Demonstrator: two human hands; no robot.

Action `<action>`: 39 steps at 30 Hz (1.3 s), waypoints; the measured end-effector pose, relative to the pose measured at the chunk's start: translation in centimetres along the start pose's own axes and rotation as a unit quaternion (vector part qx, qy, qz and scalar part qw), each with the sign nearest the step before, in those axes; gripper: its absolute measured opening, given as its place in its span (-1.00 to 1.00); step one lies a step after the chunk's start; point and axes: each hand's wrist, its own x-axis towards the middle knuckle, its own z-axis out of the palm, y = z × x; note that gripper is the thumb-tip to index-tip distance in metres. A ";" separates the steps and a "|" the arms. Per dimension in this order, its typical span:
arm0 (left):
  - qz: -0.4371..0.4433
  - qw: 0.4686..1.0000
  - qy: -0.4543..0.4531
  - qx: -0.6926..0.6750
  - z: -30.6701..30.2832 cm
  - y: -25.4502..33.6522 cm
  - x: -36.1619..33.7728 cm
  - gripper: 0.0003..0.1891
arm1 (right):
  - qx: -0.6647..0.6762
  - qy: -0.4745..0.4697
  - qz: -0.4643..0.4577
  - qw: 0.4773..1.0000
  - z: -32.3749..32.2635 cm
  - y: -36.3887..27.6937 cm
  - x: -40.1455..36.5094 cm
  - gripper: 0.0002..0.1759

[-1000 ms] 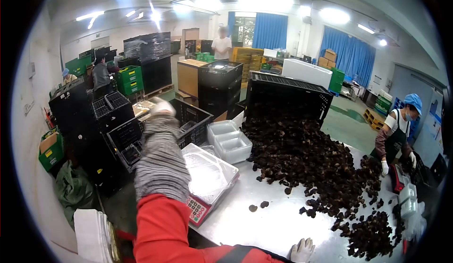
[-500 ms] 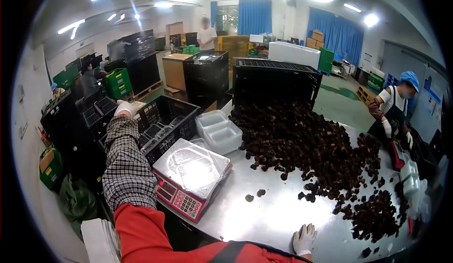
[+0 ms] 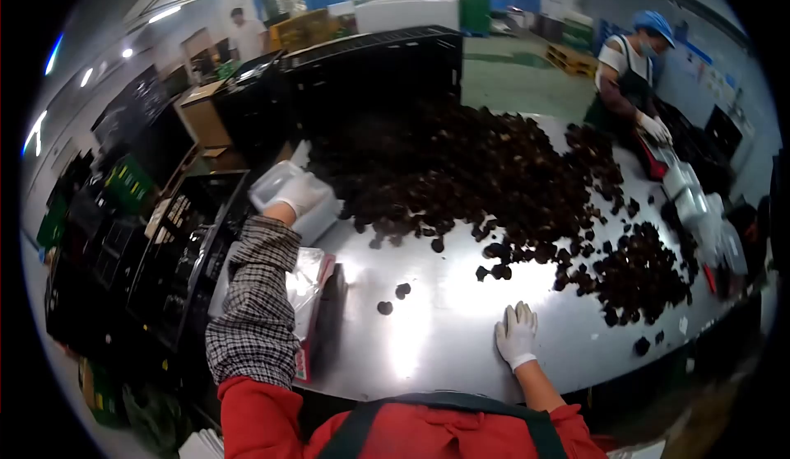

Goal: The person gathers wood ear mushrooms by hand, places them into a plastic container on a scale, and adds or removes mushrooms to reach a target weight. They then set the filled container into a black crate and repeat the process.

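My left hand (image 3: 301,192), in a white glove with a checked sleeve, rests on a stack of clear plastic trays (image 3: 317,216) at the table's left end. Whether its fingers grip a tray I cannot tell. My right hand (image 3: 516,335), also gloved, lies flat with fingers spread on the bare steel table (image 3: 428,327) near the front edge and holds nothing. A big heap of dark mushrooms (image 3: 461,171) covers the middle and far side of the table. A few loose pieces (image 3: 393,298) lie between my hands.
A scale (image 3: 306,294) with a clear tray on it sits under my left forearm. Black crates (image 3: 189,253) stand at the left, another (image 3: 370,64) behind the heap. A co-worker (image 3: 632,72) in a blue cap works at the far right beside filled trays (image 3: 695,208).
My view tilted down and turned toward the table. My left hand came off the black crate at the left and moved right onto the clear trays. My right hand stayed flat on the table.
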 end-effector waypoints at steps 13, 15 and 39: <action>0.108 0.988 -0.105 0.044 21.6 14.7 12.1 -0.16 | 0.047 -0.013 0.041 0.998 -0.8 -0.1 1.1 -0.50; 0.076 0.992 -0.089 0.051 23.9 15.6 15.8 -0.15 | 0.057 -0.016 0.047 0.997 -1.1 -0.1 1.2 -0.51; -0.002 0.996 0.073 -0.060 22.8 8.7 5.7 -0.11 | 0.063 -0.055 0.050 0.995 -1.7 -0.1 1.9 -0.43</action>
